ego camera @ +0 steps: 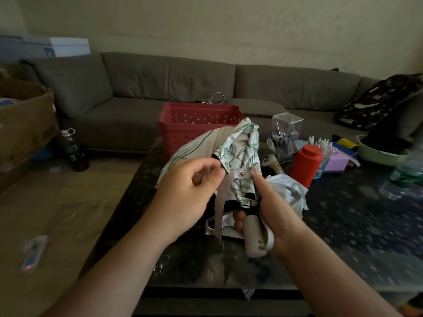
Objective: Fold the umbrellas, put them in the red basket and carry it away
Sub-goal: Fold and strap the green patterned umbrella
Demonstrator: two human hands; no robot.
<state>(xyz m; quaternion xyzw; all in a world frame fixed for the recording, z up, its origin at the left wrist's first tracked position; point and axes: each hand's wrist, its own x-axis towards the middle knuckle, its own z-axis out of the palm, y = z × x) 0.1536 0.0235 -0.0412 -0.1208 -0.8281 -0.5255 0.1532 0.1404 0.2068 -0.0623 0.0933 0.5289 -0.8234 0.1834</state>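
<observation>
A collapsed umbrella with white cloth and a green leaf print is held above the dark table, its beige handle pointing toward me. My right hand is wrapped around the handle, thumb up against the cloth. My left hand pinches the umbrella's grey closing strap, which carries a metal snap and hangs loose. The red basket stands behind the umbrella at the table's far edge; its inside is mostly hidden by the cloth.
A red canister, a clear plastic box of pens, small bottles, a purple box and a green bowl crowd the table's right side. White crumpled plastic lies behind my right hand. A grey sofa runs behind; a cardboard box sits left.
</observation>
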